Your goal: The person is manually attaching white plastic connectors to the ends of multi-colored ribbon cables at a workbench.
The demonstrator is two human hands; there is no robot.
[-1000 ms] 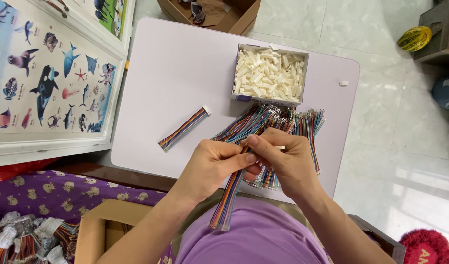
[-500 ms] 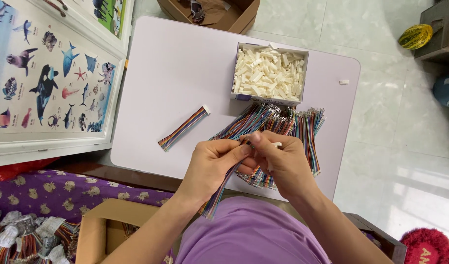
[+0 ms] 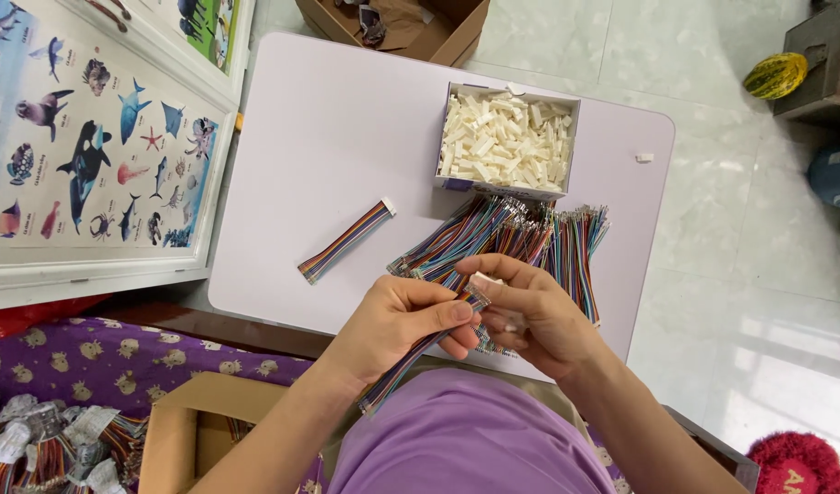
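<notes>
the fingers (image 3: pixel 452 311) of the left hand (image 3: pixel 397 320) are pinched shut on the tip of a rainbow ribbon cable (image 3: pixel 411 357), thumb on top, so the flat strip stays level while its loose tail droops toward the person's purple shirt (image 3: pixel 466 439). the right hand (image 3: pixel 530 320) is curled closed just beside it, and seems to hold a small white connector (image 3: pixel 486 280) against the cable end; its fingertips touch the left thumb. both hands hover over the near edge of the pale lilac table (image 3: pixel 347 119), close to the body, likely for a steady grip. behind them, a heap of more ribbon cables (image 3: pixel 530 233) lies fanned out within easy reach. at the far edge, an open box (image 3: pixel 510 137) brims with white connectors. one finished-looking cable (image 3: pixel 347 240) lies apart toward the left edge. a lone white piece (image 3: pixel 645 157) sits near the right edge.
</notes>
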